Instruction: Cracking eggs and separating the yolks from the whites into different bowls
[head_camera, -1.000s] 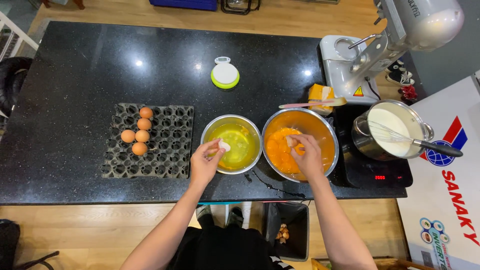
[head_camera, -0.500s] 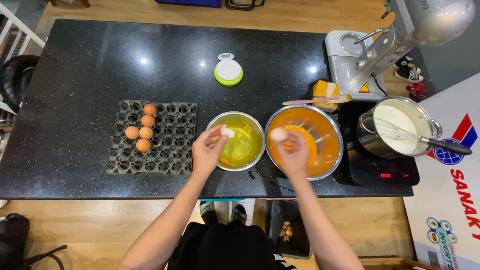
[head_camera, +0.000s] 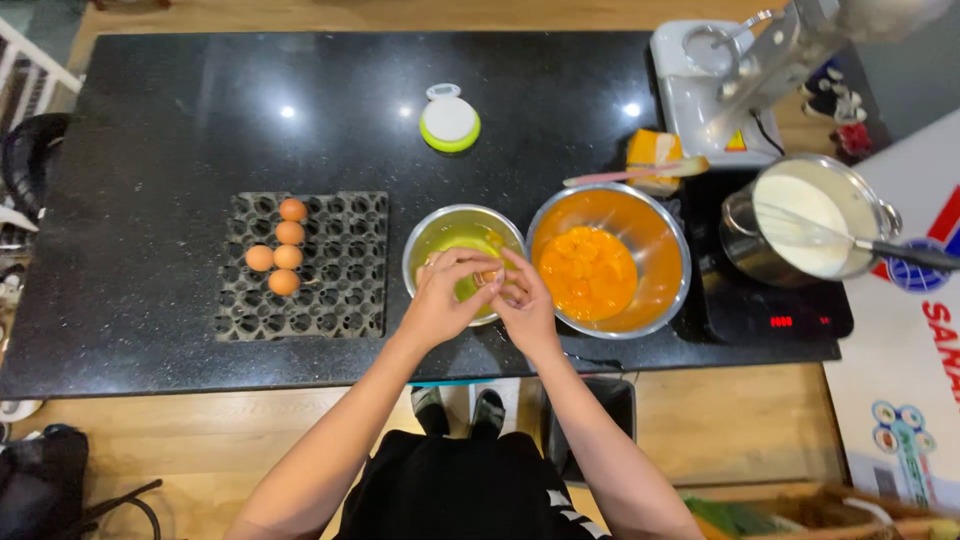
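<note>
Two hands meet over the smaller steel bowl (head_camera: 463, 262) in the single head view. Your left hand (head_camera: 447, 300) and right hand (head_camera: 522, 305) touch at the fingertips, both curled and pinching an eggshell (head_camera: 487, 277) between them, just above the bowl's near rim. The shell is mostly hidden by your fingers, so you cannot tell whether it is whole or already split. The bowl holds a clear yellowish liquid. Just right of it, touching or nearly so, stands the larger steel bowl (head_camera: 650, 290), with a mass of orange yolks (head_camera: 587, 272) in its middle. Left of the bowls, a dark egg tray (head_camera: 340, 265) carries five brown eggs (head_camera: 284, 258) in its far-left cells. Farther back on the black bench (head_camera: 180, 130) lies a small round green-and-white scale (head_camera: 450, 123). At the right, a pot of white batter (head_camera: 808, 215) with a whisk (head_camera: 900, 250) sits on an induction hob (head_camera: 770, 315), and a stand mixer (head_camera: 730, 80) stands beyond it.

Risk, as a judgement: the shell is held near the rim, not over the bowl's middle, so a slip could drop contents onto the bench. Too hard a pinch could break the yolk or shed shell fragments into the clear liquid.
</note>
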